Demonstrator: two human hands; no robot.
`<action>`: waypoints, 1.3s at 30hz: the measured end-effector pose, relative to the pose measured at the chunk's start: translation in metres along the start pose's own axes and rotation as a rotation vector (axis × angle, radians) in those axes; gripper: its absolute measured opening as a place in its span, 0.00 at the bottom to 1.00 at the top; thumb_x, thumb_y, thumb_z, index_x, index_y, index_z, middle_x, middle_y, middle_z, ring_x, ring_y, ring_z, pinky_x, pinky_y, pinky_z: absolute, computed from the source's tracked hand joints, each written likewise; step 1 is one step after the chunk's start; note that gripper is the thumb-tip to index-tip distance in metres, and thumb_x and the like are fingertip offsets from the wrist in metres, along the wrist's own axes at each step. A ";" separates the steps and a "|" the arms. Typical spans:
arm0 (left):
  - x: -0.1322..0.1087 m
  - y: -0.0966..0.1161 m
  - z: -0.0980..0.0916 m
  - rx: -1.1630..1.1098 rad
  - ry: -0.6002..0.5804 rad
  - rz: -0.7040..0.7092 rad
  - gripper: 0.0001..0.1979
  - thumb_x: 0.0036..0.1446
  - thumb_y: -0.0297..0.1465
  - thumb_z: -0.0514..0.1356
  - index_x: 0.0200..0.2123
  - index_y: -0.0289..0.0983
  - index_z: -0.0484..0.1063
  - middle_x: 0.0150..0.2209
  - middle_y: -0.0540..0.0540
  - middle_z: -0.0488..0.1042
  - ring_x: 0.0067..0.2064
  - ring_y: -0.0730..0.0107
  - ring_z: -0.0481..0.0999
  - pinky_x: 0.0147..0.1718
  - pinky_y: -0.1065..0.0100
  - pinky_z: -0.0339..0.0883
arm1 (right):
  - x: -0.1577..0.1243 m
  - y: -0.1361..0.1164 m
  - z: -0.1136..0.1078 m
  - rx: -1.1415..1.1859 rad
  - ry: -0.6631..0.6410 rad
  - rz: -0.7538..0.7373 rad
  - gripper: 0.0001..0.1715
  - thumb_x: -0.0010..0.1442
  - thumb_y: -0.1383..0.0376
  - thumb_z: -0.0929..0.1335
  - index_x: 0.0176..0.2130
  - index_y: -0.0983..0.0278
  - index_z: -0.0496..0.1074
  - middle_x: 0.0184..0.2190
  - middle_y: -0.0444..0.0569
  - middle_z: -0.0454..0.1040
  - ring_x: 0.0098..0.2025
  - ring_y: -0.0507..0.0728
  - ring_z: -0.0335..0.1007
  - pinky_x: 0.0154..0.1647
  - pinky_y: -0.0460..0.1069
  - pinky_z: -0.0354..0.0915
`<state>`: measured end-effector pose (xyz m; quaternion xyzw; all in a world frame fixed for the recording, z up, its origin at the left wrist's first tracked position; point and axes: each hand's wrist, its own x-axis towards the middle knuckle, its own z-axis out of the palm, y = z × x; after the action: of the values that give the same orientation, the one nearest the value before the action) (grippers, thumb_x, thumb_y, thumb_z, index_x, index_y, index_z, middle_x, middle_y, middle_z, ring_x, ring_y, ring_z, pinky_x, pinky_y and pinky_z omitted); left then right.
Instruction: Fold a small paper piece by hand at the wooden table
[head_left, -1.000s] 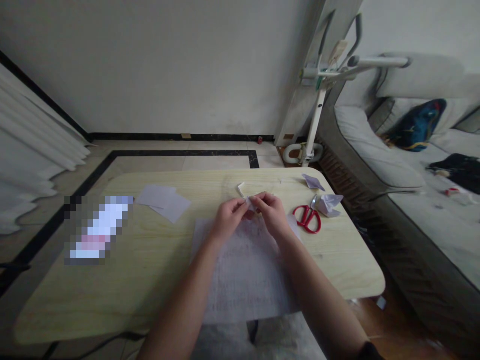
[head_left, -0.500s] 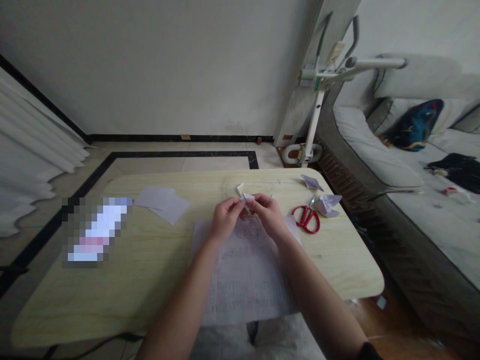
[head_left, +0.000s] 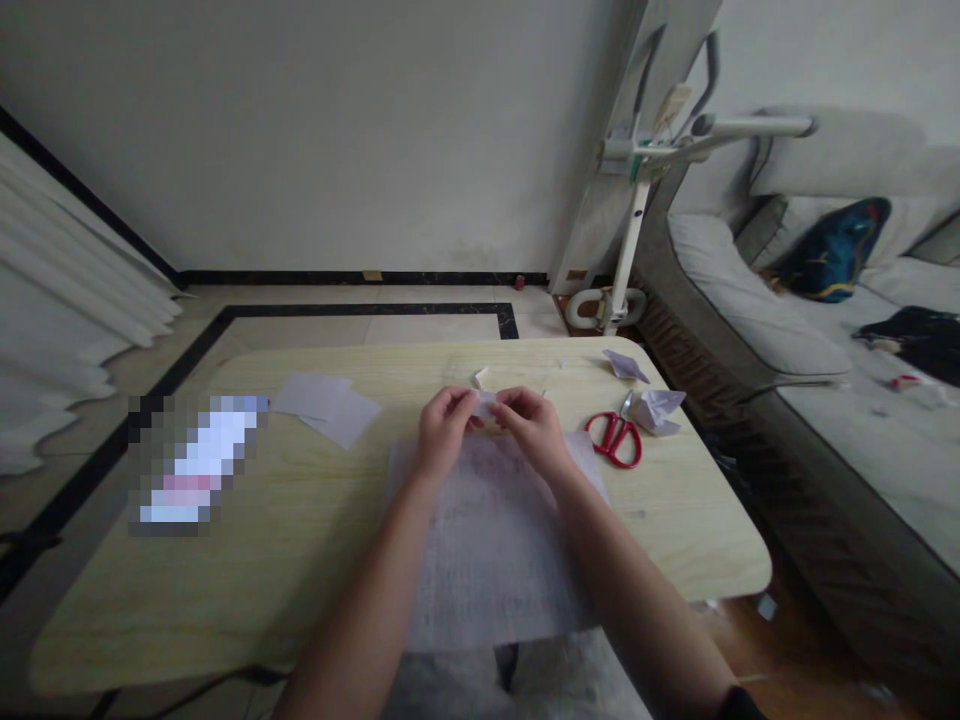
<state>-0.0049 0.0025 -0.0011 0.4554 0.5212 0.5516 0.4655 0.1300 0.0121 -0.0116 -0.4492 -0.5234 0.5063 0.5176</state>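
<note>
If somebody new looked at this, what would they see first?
Probably the red-handled scissors, lying on the right side of the table, beside a folded paper. Next might be the left hand and right hand at the middle, pinching a small piece of paper between them. The bright, pixelated patch at the left also stands out, though I can't tell what it is.

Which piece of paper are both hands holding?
The small piece pinched between the left hand and right hand. The big sheet lies beneath the forearms; flat papers lie to the left and folded papers sit near the red scissors, all unheld.
</note>
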 end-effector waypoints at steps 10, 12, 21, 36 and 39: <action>0.001 -0.012 -0.002 0.404 0.030 0.416 0.10 0.60 0.35 0.58 0.42 0.39 0.75 0.43 0.42 0.77 0.45 0.64 0.76 0.46 0.64 0.70 | 0.001 0.004 0.000 -0.004 0.043 -0.035 0.11 0.52 0.57 0.71 0.29 0.62 0.72 0.24 0.43 0.71 0.26 0.51 0.66 0.30 0.48 0.65; 0.000 -0.013 -0.002 0.427 -0.048 0.449 0.13 0.61 0.35 0.56 0.46 0.38 0.75 0.46 0.41 0.76 0.49 0.62 0.75 0.50 0.62 0.68 | 0.001 0.002 0.000 0.032 0.046 -0.032 0.11 0.51 0.57 0.71 0.29 0.62 0.72 0.24 0.43 0.72 0.26 0.52 0.67 0.30 0.48 0.65; -0.004 -0.015 0.000 0.357 -0.232 0.309 0.17 0.62 0.37 0.55 0.50 0.36 0.74 0.45 0.41 0.79 0.45 0.60 0.78 0.47 0.64 0.69 | 0.000 -0.010 -0.003 0.087 0.025 -0.008 0.09 0.51 0.59 0.72 0.30 0.62 0.75 0.24 0.44 0.73 0.26 0.51 0.66 0.29 0.48 0.64; -0.002 -0.009 0.001 0.181 -0.169 0.174 0.14 0.59 0.38 0.59 0.43 0.36 0.74 0.37 0.45 0.79 0.35 0.69 0.78 0.36 0.70 0.71 | 0.002 -0.012 -0.006 0.093 0.082 0.025 0.08 0.47 0.61 0.75 0.30 0.62 0.79 0.26 0.46 0.77 0.26 0.52 0.66 0.30 0.49 0.63; -0.003 -0.005 0.003 0.109 -0.174 0.137 0.14 0.57 0.39 0.60 0.41 0.35 0.74 0.36 0.44 0.79 0.34 0.67 0.79 0.35 0.69 0.71 | 0.001 -0.012 -0.006 0.125 0.088 0.030 0.07 0.47 0.61 0.75 0.28 0.62 0.79 0.25 0.45 0.77 0.25 0.51 0.65 0.29 0.48 0.63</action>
<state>-0.0009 -0.0002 -0.0062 0.5606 0.4757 0.5114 0.4449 0.1368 0.0126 -0.0001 -0.4455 -0.4608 0.5255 0.5594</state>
